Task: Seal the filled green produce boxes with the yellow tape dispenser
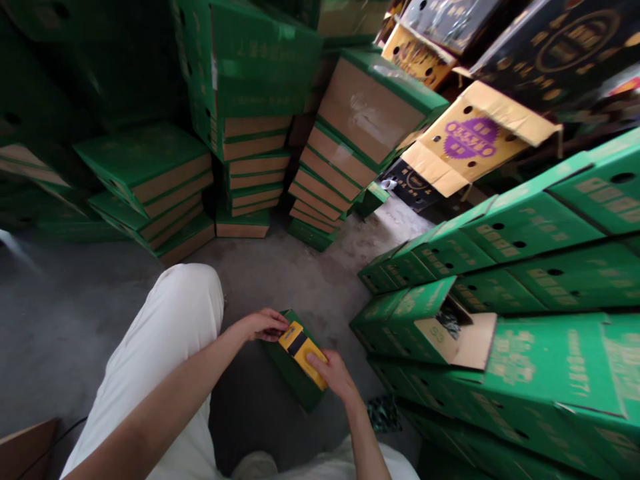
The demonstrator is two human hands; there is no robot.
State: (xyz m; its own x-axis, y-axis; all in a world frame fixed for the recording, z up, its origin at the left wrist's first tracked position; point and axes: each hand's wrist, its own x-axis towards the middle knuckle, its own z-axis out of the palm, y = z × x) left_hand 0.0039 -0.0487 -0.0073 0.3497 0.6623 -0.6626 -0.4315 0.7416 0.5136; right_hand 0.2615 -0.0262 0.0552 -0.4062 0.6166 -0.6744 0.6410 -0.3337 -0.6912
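A small yellow box (315, 375) with a dark band across it is held out in front of my knees, tilted, above a dark green carton (285, 368) on the floor. My right hand (336, 373) grips its lower right end, the thumb lying across the top face. At the upper left end, my left hand (264, 325) is closed, its fingertips pinched together at the yellow box's edge. Whether something small sits between those fingertips is too fine to make out. The printing on the box is not readable.
Stacks of green cartons (145, 163) stand ahead, with another stack (370, 110) to their right. A row of green cartons (540, 373) runs along my right, one carton with its flap (473, 340) raised. Behind it lies a yellow carton with purple print (470, 137). Grey concrete floor (240, 273) lies between.
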